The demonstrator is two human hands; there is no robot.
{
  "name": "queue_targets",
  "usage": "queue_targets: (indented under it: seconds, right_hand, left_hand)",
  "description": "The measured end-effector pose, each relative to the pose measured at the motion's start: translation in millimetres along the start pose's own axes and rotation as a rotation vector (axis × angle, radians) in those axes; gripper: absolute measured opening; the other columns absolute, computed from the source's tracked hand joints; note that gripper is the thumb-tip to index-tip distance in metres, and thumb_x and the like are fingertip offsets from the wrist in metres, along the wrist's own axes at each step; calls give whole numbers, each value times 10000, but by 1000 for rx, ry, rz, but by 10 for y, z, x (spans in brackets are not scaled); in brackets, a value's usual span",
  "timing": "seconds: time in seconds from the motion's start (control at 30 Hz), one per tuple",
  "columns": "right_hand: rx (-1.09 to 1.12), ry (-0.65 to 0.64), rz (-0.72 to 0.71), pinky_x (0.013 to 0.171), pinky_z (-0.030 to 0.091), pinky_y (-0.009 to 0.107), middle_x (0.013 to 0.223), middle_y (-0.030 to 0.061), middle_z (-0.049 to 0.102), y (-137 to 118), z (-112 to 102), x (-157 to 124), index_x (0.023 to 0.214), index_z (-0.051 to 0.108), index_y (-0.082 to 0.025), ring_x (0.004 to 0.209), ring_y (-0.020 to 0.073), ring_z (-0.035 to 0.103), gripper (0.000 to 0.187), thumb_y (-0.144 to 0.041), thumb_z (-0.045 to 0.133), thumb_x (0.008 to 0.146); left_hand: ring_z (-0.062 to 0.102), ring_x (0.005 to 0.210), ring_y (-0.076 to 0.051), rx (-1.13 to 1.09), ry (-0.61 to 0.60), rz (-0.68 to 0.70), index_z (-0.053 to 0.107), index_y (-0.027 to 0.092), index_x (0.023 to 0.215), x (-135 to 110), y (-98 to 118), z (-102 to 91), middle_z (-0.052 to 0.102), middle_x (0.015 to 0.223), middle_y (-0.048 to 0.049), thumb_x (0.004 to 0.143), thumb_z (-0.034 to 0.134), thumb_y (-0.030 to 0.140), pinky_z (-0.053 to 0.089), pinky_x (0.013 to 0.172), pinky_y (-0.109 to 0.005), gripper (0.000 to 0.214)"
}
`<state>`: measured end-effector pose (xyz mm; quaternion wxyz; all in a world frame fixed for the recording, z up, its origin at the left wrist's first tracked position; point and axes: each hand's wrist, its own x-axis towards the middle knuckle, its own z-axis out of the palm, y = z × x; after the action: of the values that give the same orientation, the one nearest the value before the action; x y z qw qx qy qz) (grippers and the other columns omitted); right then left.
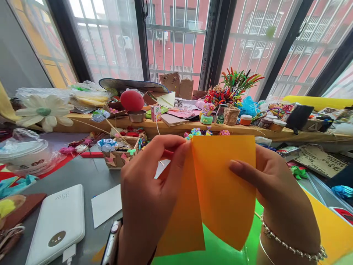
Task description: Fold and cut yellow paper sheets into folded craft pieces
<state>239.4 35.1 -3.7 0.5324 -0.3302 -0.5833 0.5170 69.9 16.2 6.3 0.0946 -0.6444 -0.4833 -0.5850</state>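
Observation:
A sheet of orange paper (220, 191) is held up in front of me, folded so that two flaps overlap. My left hand (149, 195) pinches its upper left corner between thumb and fingers. My right hand (278, 191) grips the right edge, thumb pressed on the front of the sheet. A bead bracelet (289, 248) circles my right wrist. Under the paper lies a green sheet (228, 252).
A white power bank (57, 224) and a white paper slip (106, 204) lie on the grey table at the left. A phone edge (111, 243) shows by my left wrist. A yellow sheet (331, 224) lies at the right. The window ledge (176, 127) behind is crowded with craft items, a red ball (131, 100) and a paper flower (44, 110).

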Motion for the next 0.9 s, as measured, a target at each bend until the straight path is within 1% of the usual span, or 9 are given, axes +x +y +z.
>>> queue_targets:
  seconds: [0.07,0.13,0.17,0.23,0.3,0.4,0.57,0.7,0.9]
  right_hand:
    - [5,70,31,545,541,209,747,4,695,-27,57,-14,798,651,-219,664,170,659,171,-278,687,642]
    - [14,214,78,515,540,200,671,-3,693,-78,129,-34,727,662,-209,602,158,657,141,-277,709,613]
    - [17,282,102,509,541,200,656,-7,691,-101,159,-43,717,664,-212,580,150,654,138,-275,715,605]
    - [13,340,86,493,546,218,654,-2,691,-120,194,-56,723,668,-216,565,157,652,165,-289,723,586]
    - [-26,333,27,455,544,231,666,18,695,-99,191,-62,738,675,-220,553,174,651,202,-315,729,568]
    - [-111,328,-72,463,550,239,680,29,702,-48,163,-71,745,685,-236,559,180,653,194,-335,716,580]
    - [-232,443,-192,407,525,172,629,-14,701,-61,184,-94,660,691,-263,516,148,650,95,-320,715,588]
    - [-199,463,-190,364,498,127,601,-26,697,-84,193,-103,629,690,-267,472,132,642,55,-307,712,598]
    - [-62,333,-109,431,544,194,666,7,704,-21,101,-122,732,687,-238,534,170,659,100,-300,677,654]
  left_hand:
    - [580,579,-61,-70,-25,-20,564,238,747,10,-26,-6,628,679,98,754,566,224,461,586,-153,16]
    - [595,593,-56,-173,-106,-40,585,243,771,21,-61,-13,646,705,100,737,590,231,470,569,-126,36]
    - [602,602,-54,-221,-146,-48,600,248,782,25,-78,-16,656,716,103,727,603,232,473,567,-114,58]
    - [613,619,-54,-280,-181,-58,626,257,788,27,-101,-17,673,730,107,711,621,224,477,579,-100,84]
    - [619,627,-56,-297,-162,-55,641,258,774,20,-106,-12,682,741,109,709,620,207,481,598,-99,85]
    - [622,616,-65,-292,-109,-29,648,253,762,3,-90,-1,689,747,105,712,614,204,486,598,-112,78]
    - [623,638,-84,-204,-57,-18,658,257,764,-17,-59,2,691,740,98,707,621,222,486,622,-149,76]
    - [621,648,-79,-223,-57,-14,659,271,773,-28,-37,0,686,744,111,721,610,225,487,633,-148,84]
    - [618,655,-65,-249,-18,29,655,274,767,-45,5,-9,684,752,123,730,600,195,482,640,-124,103]
